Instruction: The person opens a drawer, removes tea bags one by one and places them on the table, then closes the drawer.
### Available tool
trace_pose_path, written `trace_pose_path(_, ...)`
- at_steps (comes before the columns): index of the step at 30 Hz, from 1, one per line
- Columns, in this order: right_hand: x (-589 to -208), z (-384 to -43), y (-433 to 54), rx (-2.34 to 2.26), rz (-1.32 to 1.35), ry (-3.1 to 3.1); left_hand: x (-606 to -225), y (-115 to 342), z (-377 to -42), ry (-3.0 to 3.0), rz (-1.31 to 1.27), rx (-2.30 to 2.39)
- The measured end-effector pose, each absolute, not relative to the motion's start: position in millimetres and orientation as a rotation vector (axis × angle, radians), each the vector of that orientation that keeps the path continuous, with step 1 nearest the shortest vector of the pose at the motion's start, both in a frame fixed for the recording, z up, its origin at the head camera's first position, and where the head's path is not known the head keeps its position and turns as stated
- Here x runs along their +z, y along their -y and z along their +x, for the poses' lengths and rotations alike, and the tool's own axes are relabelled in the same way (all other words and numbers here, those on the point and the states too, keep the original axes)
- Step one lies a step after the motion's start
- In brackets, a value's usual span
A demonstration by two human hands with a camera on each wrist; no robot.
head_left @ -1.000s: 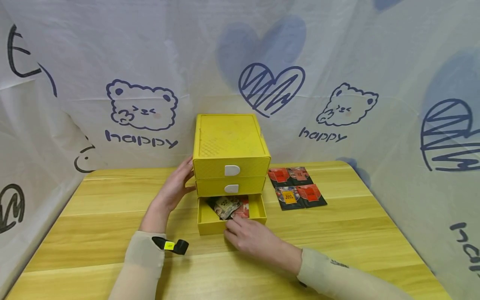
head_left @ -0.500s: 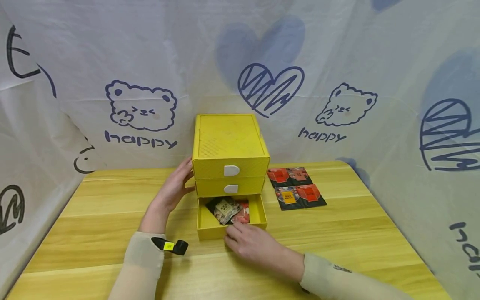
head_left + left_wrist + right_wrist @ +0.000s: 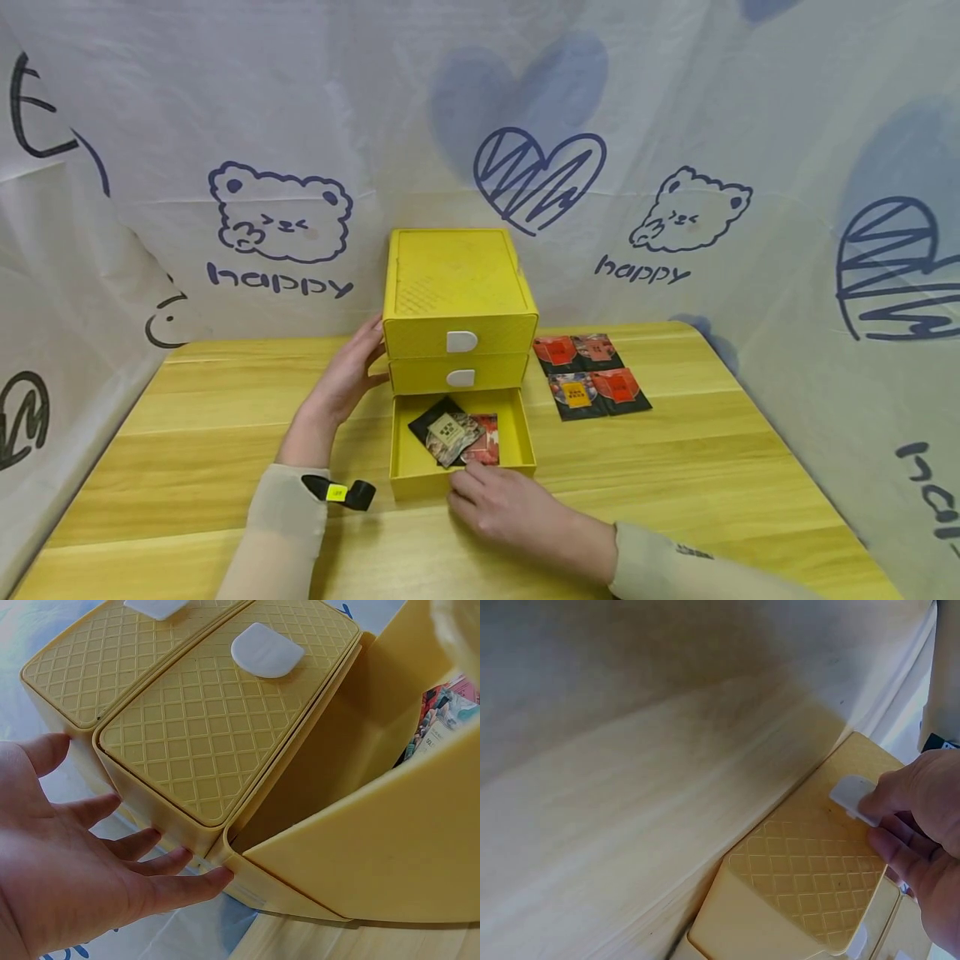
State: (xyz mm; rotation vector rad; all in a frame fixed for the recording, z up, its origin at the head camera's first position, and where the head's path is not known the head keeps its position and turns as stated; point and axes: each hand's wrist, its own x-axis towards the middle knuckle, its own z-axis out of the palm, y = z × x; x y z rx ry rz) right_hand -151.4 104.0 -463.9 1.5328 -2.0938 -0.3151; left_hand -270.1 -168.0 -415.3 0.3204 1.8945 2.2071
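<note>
A yellow drawer cabinet [image 3: 457,275] stands at the back middle of the table, its lower drawer [image 3: 405,487] pulled out. Inside that drawer lie a black packet with a beige label [image 3: 448,430] and a red-labelled packet [image 3: 486,442], overlapping. My right hand [image 3: 506,508] is at the drawer's front; in the right wrist view its thumb and fingers pinch the white handle [image 3: 849,796]. My left hand [image 3: 347,375] rests against the cabinet's left side. In the left wrist view its fingers [image 3: 161,892] are spread and fairly straight along the side wall.
Several black packets with red and orange labels [image 3: 618,390] lie in two rows on the wooden table [image 3: 712,475], right of the cabinet. Two upper drawers with white handles [image 3: 461,342] are closed. A printed white curtain [image 3: 420,108] hangs close behind the cabinet.
My right hand has drawn the lower drawer further out toward me, and more of the packets inside shows. The left hand has stayed at the cabinet's side.
</note>
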Motion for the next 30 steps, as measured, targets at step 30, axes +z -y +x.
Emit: trace_pose_path(30,-447.8,-148.9,-110.0,0.021,1.519,2.108,-416.2,168.4,-270.4,-1.897,0.322,2.207)
